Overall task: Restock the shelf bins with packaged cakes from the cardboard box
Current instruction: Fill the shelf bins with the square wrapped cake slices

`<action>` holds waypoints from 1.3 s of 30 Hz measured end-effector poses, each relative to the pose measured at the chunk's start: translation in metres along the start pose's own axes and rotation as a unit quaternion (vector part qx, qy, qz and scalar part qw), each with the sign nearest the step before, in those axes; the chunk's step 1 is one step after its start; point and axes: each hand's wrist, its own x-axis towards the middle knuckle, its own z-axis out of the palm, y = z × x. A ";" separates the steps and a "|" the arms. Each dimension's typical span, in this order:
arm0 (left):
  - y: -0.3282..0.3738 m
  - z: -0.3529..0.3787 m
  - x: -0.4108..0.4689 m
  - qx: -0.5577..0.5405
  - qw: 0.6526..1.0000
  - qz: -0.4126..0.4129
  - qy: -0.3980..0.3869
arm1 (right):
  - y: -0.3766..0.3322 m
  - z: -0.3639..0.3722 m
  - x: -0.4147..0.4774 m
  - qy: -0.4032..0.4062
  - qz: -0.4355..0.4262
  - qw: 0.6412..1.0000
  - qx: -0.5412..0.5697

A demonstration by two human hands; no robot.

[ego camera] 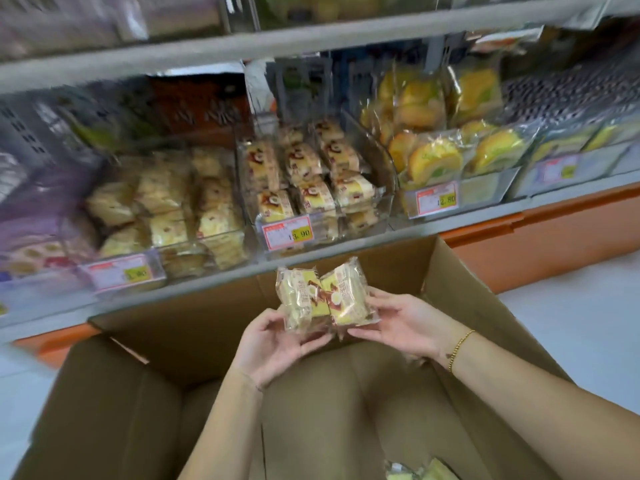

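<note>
Both hands are up over the big open brown cardboard box [173, 327], one packet each. The left hand [273, 344] grips a clear-wrapped yellow cake packet [298, 299] from below, thumb on its front. The right hand [398, 323] pinches a second matching cake packet [349, 299] by its lower edge. The two packets touch and lean together in a V. There's a thin gold bracelet [459, 348] on the right wrist.

Just past them, the box's far wall stands between the hands and the grey shelf edge [450, 225]. Straight ahead on the shelf, a clear plastic middle bin [384, 202] is packed with similar-looking packets, with a red price tag [287, 232] on its front. Left of it is a bin of pale square cakes [166, 209], pretty blurry. Right of it is a bin of round yellow-green cakes [446, 157]. Below is the orange shelf base [540, 244], with white floor [571, 323] to the right. A few more packets [415, 472] show in the box's near right corner.
</note>
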 end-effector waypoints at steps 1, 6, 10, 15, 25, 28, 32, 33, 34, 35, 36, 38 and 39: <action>0.003 0.004 -0.008 0.000 1.000 0.003 0.008 | -0.003 0.008 -0.004 0.001 -0.003 1.000 -0.016; 0.006 0.021 -0.050 -0.008 0.999 0.027 0.027 | -0.013 0.048 -0.018 -0.013 0.014 0.992 -0.126; 0.004 0.033 -0.078 -0.022 0.997 0.057 0.038 | -0.009 0.077 -0.026 -0.033 0.013 0.980 -0.196; 0.009 0.047 -0.106 -0.042 0.990 0.112 0.070 | 0.000 0.096 -0.044 -0.003 -0.031 0.975 -0.220; 0.006 0.084 -0.114 0.120 0.962 0.194 0.152 | 0.004 0.086 -0.084 0.037 -0.103 0.977 -0.182; 0.018 0.089 -0.116 0.405 0.857 0.202 0.245 | 0.004 0.076 -0.084 0.054 -0.104 0.986 -0.121; 0.041 0.094 -0.121 0.553 0.738 0.218 0.319 | -0.004 0.072 -0.076 0.069 -0.118 0.986 -0.095; 0.048 0.096 -0.121 0.570 0.723 0.220 0.323 | -0.007 0.072 -0.072 0.072 -0.123 0.986 -0.091; 0.056 0.098 -0.121 0.584 0.710 0.223 0.324 | -0.011 0.073 -0.068 0.080 -0.127 0.985 -0.082; 0.065 0.102 -0.121 0.595 0.700 0.228 0.322 | -0.015 0.074 -0.063 0.091 -0.132 0.984 -0.072; 0.073 0.105 -0.120 0.604 0.692 0.232 0.319 | -0.020 0.075 -0.060 0.103 -0.136 0.983 -0.066; 0.090 0.115 -0.115 0.610 0.690 0.229 0.316 | -0.033 0.078 -0.052 0.121 -0.148 0.978 -0.084; 0.098 0.120 -0.110 0.605 0.696 0.227 0.314 | -0.040 0.080 -0.048 0.132 -0.161 0.973 -0.103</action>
